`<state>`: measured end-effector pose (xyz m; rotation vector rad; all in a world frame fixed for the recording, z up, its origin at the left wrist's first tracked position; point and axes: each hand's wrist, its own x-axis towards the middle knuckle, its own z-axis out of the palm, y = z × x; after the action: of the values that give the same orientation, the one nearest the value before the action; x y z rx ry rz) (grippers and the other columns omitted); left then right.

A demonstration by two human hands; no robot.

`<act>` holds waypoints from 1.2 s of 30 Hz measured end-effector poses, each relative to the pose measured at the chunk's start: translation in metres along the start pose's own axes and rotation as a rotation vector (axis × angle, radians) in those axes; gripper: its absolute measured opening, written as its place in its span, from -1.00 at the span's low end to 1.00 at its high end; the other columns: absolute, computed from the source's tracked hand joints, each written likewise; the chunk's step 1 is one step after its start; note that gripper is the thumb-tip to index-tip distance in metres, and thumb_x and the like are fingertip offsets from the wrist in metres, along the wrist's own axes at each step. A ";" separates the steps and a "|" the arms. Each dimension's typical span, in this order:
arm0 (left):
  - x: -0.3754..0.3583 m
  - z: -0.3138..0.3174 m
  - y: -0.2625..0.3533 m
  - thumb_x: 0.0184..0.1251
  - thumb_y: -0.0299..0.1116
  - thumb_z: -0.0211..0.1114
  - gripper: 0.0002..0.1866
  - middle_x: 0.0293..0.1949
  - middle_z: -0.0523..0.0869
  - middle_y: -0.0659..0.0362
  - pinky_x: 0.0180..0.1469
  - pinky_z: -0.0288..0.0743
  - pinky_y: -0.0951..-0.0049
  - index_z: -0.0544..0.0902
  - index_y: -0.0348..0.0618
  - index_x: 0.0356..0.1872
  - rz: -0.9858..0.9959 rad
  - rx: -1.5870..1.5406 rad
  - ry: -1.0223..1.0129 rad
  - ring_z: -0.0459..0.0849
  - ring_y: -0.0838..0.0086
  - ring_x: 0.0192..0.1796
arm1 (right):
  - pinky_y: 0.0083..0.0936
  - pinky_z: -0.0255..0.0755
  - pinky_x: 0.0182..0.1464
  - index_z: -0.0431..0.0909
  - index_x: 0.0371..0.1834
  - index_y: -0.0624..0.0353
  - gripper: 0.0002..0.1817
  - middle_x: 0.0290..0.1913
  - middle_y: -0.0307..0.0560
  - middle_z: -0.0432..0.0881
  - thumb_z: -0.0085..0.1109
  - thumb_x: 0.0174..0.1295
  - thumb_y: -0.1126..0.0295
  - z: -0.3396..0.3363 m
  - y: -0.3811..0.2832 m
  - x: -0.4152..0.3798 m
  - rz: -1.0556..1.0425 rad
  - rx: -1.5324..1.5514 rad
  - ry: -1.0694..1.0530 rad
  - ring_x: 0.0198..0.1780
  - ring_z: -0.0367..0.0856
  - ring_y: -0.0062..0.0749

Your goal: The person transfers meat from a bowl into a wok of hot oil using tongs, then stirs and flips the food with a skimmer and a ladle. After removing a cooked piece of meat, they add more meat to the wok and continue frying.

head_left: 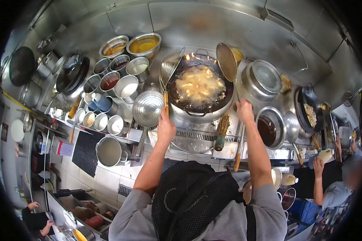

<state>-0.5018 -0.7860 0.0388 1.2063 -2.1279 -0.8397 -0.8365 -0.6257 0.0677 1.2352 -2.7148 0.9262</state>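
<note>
A stainless steel cooking line [197, 138] fills the view, backed by steel wall panels, in a busy commercial kitchen. At the centre sits a large wok [200, 90] of bubbling oil with pale battered food [199, 84] frying in it, flames licking at its 12 o'clock rim. From 9 to 11 o'clock of the wok stand open metal pots of sauces and seasonings [120, 80], and a perforated strainer [147, 108] rests just beside the wok at 8 o'clock. At 2 o'clock is an upturned steel bowl [263, 80]; at 4 o'clock, a pot of dark liquid [269, 128]. A bamboo brush [221, 134] stands at 6 o'clock. A co-worker's arm [318, 176] shows far out at 4 o'clock.

Both of the person's arms stretch forward in grey sleeves. The left hand [166, 127] is closed around the handle of a wire skimmer [168, 68], whose basket leans on the wok's 10 o'clock rim. The right hand [244, 110] wraps the long handle of a ladle [226, 62], its bowl raised over the wok's 1 o'clock edge, its wooden end pointing down towards 6 o'clock.
</note>
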 end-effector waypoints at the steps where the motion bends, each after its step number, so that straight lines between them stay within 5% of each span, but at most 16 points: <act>1: 0.001 0.002 0.000 0.23 -0.63 0.03 -0.22 0.24 0.38 -0.47 0.15 0.44 -0.17 0.00 -0.25 0.51 0.002 -0.001 0.004 0.52 -0.40 0.11 | 0.10 0.52 -0.28 0.50 -0.25 0.30 -0.73 -0.36 0.41 0.66 0.12 0.39 0.26 0.008 0.021 0.007 -0.130 -0.027 0.071 -0.34 0.65 0.37; 2: 0.003 0.007 -0.001 0.23 -0.62 0.03 -0.22 0.21 0.41 -0.48 0.16 0.42 -0.19 -0.01 -0.24 0.51 -0.030 0.013 -0.013 0.51 -0.40 0.11 | 0.10 0.52 -0.28 0.50 -0.25 0.30 -0.73 -0.36 0.41 0.66 0.12 0.39 0.26 0.010 0.033 0.013 -0.134 -0.028 0.074 -0.34 0.65 0.37; 4: 0.008 0.019 -0.006 0.23 -0.62 0.04 -0.21 0.18 0.43 -0.48 0.17 0.41 -0.20 -0.03 -0.23 0.52 -0.056 0.021 -0.023 0.50 -0.41 0.12 | -0.21 0.41 -0.65 0.47 -0.33 0.26 -0.73 -0.50 0.08 0.64 0.15 0.41 0.26 0.003 0.034 0.020 0.291 0.384 -0.425 -0.69 0.53 -0.14; 5: 0.011 0.026 -0.008 0.23 -0.62 0.04 -0.20 0.16 0.44 -0.49 0.17 0.40 -0.20 -0.04 -0.22 0.52 -0.067 0.004 -0.055 0.51 -0.41 0.11 | -0.55 0.15 -0.80 0.45 -0.33 0.17 -0.77 -0.57 -0.19 0.53 0.15 0.43 0.28 0.005 0.034 0.014 0.415 0.672 -0.499 -0.78 0.27 -0.60; 10: 0.029 0.054 -0.008 0.22 -0.58 0.07 -0.21 0.09 0.49 -0.50 0.18 0.39 -0.18 -0.04 -0.24 0.50 -0.106 -0.089 -0.170 0.52 -0.39 0.11 | -0.61 0.15 -0.75 0.48 -0.24 0.15 -0.87 -0.56 -0.20 0.52 0.14 0.42 0.34 0.052 0.028 -0.008 0.541 1.218 -0.646 -0.74 0.27 -0.66; 12: 0.030 0.061 -0.003 0.23 -0.56 0.06 -0.22 0.04 0.51 -0.51 0.16 0.39 -0.19 -0.04 -0.23 0.49 -0.116 -0.099 -0.166 0.54 -0.42 0.05 | -0.62 0.16 -0.75 0.47 -0.26 0.17 -0.85 -0.58 -0.21 0.51 0.13 0.43 0.34 0.055 0.007 -0.026 0.569 1.242 -0.631 -0.75 0.26 -0.65; 14: 0.031 0.060 0.014 0.22 -0.58 0.04 -0.22 0.03 0.54 -0.45 -0.06 0.54 -0.13 -0.04 -0.19 0.49 -0.303 -0.319 -0.279 0.66 -0.29 -0.10 | -0.61 0.21 -0.74 0.47 -0.25 0.19 -0.84 -0.61 -0.23 0.50 0.12 0.44 0.33 0.062 -0.007 -0.041 0.471 1.115 -0.568 -0.76 0.25 -0.65; 15: 0.027 0.046 0.040 0.22 -0.61 0.03 -0.31 -0.17 0.62 -0.18 -0.44 0.56 0.11 0.09 -0.17 0.41 -0.398 -0.470 -0.284 0.69 0.07 -0.40 | -0.50 0.28 -0.73 0.47 -0.25 0.21 -0.82 -0.61 -0.15 0.51 0.10 0.45 0.32 0.065 -0.011 -0.047 0.434 1.056 -0.555 -0.76 0.36 -0.56; 16: 0.030 0.049 0.040 0.22 -0.61 0.03 -0.31 -0.17 0.62 -0.18 -0.44 0.56 0.11 0.09 -0.17 0.41 -0.407 -0.470 -0.278 0.69 0.07 -0.40 | -0.50 0.28 -0.73 0.47 -0.25 0.21 -0.82 -0.61 -0.15 0.51 0.10 0.45 0.32 0.058 -0.028 -0.052 0.434 1.056 -0.566 -0.76 0.36 -0.56; 18: 0.035 0.050 0.041 0.23 -0.66 0.03 -0.44 -0.38 0.51 0.11 -0.61 0.37 0.43 0.20 -0.11 0.28 -0.458 -0.937 -0.358 0.52 0.45 -0.53 | -0.20 0.46 -0.58 0.47 -0.25 0.27 -0.80 -0.54 0.11 0.62 0.10 0.42 0.34 0.032 -0.068 -0.059 0.261 0.410 -0.487 -0.65 0.59 -0.13; 19: 0.032 0.047 0.051 0.20 -0.70 0.05 -0.54 -0.43 0.41 0.23 -0.60 0.25 0.48 0.28 -0.15 0.13 -0.513 -1.097 -0.337 0.36 0.55 -0.58 | -0.20 0.46 -0.58 0.47 -0.25 0.27 -0.80 -0.54 0.11 0.62 0.10 0.42 0.34 0.033 -0.071 -0.059 0.255 0.408 -0.492 -0.65 0.59 -0.13; 22: 0.027 0.039 0.055 0.22 -0.70 0.08 -0.62 -0.40 0.44 0.21 -0.56 0.28 0.49 0.31 -0.14 0.04 -0.590 -1.348 -0.375 0.41 0.55 -0.53 | 0.20 0.44 -0.13 0.48 -0.16 0.28 -0.80 -0.36 0.44 0.62 0.11 0.38 0.33 0.034 -0.076 -0.061 -0.125 0.127 -0.294 -0.21 0.56 0.50; 30: 0.015 0.018 0.053 0.34 -0.67 0.11 -0.76 -0.29 0.50 0.12 -0.51 0.29 0.65 0.36 -0.24 -0.04 -0.729 -1.831 -0.407 0.43 0.61 -0.44 | 0.14 0.43 -0.24 0.46 -0.19 0.22 -0.79 -0.42 0.39 0.61 0.08 0.43 0.28 -0.064 -0.121 -0.046 -0.126 0.119 -0.141 -0.27 0.60 0.42; 36: 0.000 0.008 0.050 0.37 -0.66 0.08 -0.70 -0.28 0.50 0.13 -0.52 0.25 0.71 0.35 -0.18 0.06 -0.604 -1.808 -0.492 0.38 0.67 -0.45 | 0.10 0.41 -0.32 0.44 -0.19 0.24 -0.78 -0.55 0.34 0.57 0.06 0.47 0.28 -0.070 -0.132 -0.073 0.027 0.213 -0.116 -0.39 0.60 0.37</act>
<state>-0.5342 -0.7638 0.0709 0.4780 -0.3850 -2.5631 -0.7103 -0.6070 0.1741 1.3285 -2.7861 1.2109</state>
